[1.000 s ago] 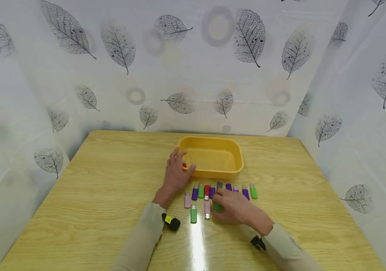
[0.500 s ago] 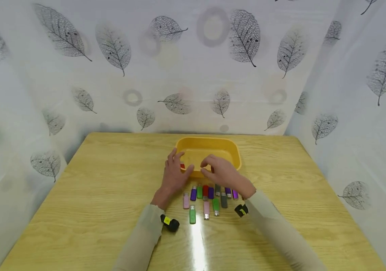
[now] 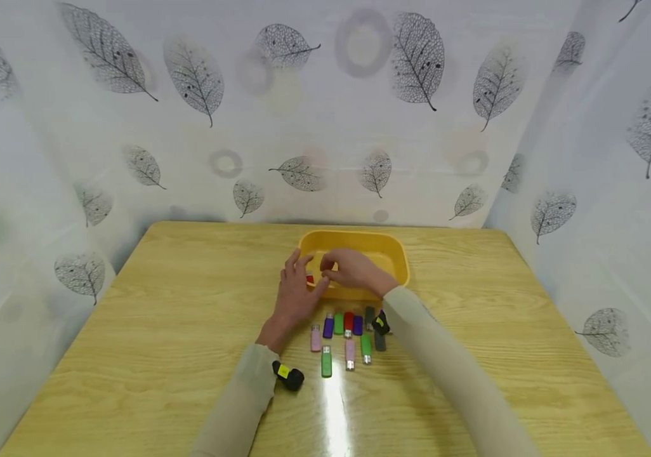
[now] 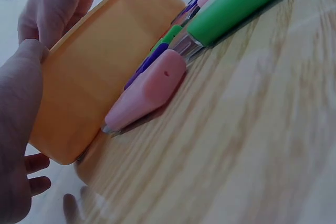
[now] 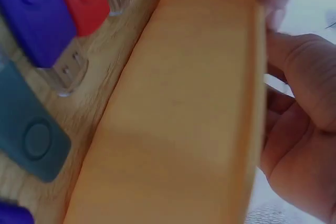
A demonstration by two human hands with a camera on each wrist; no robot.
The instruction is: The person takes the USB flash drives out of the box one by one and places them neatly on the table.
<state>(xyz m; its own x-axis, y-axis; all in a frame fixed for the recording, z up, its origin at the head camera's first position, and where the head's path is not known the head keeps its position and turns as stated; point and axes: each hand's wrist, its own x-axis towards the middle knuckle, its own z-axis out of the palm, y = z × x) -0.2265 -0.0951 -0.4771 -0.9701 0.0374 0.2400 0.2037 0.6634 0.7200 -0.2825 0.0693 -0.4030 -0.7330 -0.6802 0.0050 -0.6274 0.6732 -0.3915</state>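
My left hand holds the near left corner of a yellow plastic tray. Its thumb lies at the rim in the left wrist view. Fingers bent, my right hand reaches down inside the tray close to the left thumb. In the right wrist view the tray wall partly hides the right hand, so whether it pinches anything is hidden. A red USB stick shows in the tray beside the left fingers.
Several USB sticks lie before the tray, including a pink stick, a green stick, a purple stick and a grey stick. My right sleeve passes over the right side. Leaf-patterned curtains surround the wooden table.
My right hand has moved from the USB sticks up over the tray, then left and into it, near the left thumb. The left hand stays at the tray corner.
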